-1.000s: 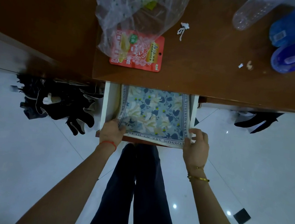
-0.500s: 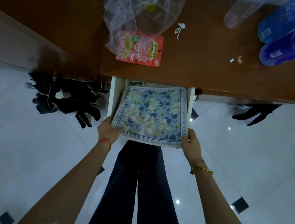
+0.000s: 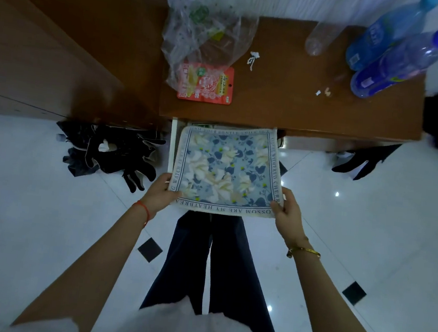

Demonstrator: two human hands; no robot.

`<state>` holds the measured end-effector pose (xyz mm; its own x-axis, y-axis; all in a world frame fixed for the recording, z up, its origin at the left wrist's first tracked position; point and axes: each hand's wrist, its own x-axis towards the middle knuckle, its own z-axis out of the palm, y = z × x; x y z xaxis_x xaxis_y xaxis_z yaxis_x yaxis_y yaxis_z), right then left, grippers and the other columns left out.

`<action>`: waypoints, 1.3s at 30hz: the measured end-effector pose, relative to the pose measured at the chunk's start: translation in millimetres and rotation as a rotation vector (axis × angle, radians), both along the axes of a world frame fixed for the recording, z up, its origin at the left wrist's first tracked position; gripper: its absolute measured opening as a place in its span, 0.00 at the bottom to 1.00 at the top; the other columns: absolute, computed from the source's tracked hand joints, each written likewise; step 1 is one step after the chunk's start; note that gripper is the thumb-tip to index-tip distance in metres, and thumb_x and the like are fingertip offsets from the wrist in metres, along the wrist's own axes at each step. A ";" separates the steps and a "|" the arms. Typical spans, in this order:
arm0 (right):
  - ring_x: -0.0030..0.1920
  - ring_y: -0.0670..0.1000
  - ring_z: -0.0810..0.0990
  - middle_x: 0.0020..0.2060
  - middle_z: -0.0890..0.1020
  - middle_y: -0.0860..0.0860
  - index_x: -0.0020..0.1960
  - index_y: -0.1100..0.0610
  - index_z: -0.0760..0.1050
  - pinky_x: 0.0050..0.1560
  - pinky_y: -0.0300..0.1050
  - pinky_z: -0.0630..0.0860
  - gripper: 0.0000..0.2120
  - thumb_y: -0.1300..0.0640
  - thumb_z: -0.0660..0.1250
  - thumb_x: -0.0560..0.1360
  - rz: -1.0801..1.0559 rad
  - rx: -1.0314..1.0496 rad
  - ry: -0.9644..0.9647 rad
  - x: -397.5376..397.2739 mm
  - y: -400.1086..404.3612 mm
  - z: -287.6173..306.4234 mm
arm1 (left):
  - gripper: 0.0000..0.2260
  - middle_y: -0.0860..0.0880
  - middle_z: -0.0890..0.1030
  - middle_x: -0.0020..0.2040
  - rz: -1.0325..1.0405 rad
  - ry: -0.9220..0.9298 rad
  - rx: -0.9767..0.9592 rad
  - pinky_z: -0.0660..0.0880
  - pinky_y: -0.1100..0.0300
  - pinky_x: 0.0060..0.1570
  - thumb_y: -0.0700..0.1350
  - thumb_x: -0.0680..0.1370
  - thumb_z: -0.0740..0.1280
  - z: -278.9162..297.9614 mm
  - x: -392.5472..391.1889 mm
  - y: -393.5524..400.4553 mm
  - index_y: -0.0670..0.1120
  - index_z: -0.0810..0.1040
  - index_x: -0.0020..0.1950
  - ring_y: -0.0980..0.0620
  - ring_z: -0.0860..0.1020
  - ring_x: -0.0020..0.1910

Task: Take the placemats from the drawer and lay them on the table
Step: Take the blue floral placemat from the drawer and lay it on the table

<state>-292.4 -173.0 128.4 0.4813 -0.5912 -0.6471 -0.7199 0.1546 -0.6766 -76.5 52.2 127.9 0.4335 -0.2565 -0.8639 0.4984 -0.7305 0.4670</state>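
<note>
1 placemat (image 3: 227, 166), 2 hands gripping, left hand (image 3: 158, 193), right hand (image 3: 287, 212)

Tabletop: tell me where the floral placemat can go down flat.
The widest bare wood on the table lies between the red snack packet and the blue bottles, apart from white scraps and crumbs. The left end is crowded by the plastic bag. Both hands hold the placemat.
</note>
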 end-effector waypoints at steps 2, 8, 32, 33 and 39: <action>0.54 0.60 0.81 0.56 0.80 0.61 0.66 0.61 0.67 0.57 0.59 0.78 0.17 0.68 0.59 0.79 -0.026 -0.007 -0.029 -5.0 3.0 27.7 | 0.20 0.35 0.74 0.65 -0.009 -0.010 -0.047 0.74 0.44 0.59 0.31 0.77 0.65 29.0 -0.5 2.1 0.37 0.65 0.68 0.41 0.75 0.58; 0.54 0.56 0.82 0.56 0.81 0.59 0.65 0.58 0.67 0.57 0.57 0.79 0.15 0.66 0.59 0.79 -0.080 -0.067 -0.142 -21.2 25.0 112.1 | 0.20 0.36 0.74 0.65 -0.065 -0.081 -0.190 0.76 0.48 0.57 0.30 0.77 0.64 118.6 -1.8 10.3 0.38 0.64 0.68 0.38 0.75 0.63; 0.52 0.56 0.83 0.53 0.83 0.56 0.63 0.56 0.70 0.52 0.58 0.80 0.14 0.65 0.62 0.78 -0.779 -0.382 -0.389 -187.1 120.3 277.3 | 0.26 0.53 0.81 0.60 -0.602 -0.188 -0.833 0.78 0.60 0.56 0.27 0.76 0.63 292.7 -85.4 -66.2 0.54 0.71 0.65 0.55 0.79 0.59; 0.52 0.55 0.83 0.53 0.83 0.55 0.63 0.55 0.70 0.51 0.58 0.80 0.14 0.65 0.62 0.78 -0.812 -0.392 -0.388 -198.8 123.7 278.7 | 0.26 0.52 0.81 0.61 -0.626 -0.166 -0.840 0.79 0.59 0.55 0.27 0.76 0.63 294.8 -96.3 -73.6 0.51 0.71 0.66 0.55 0.80 0.59; 0.52 0.54 0.83 0.53 0.83 0.55 0.63 0.55 0.70 0.50 0.54 0.80 0.14 0.64 0.62 0.79 -1.027 -0.446 -0.375 -276.8 152.5 280.3 | 0.27 0.50 0.81 0.62 -0.843 -0.070 -0.851 0.77 0.54 0.58 0.27 0.76 0.63 299.5 -175.2 -114.7 0.54 0.70 0.67 0.50 0.79 0.61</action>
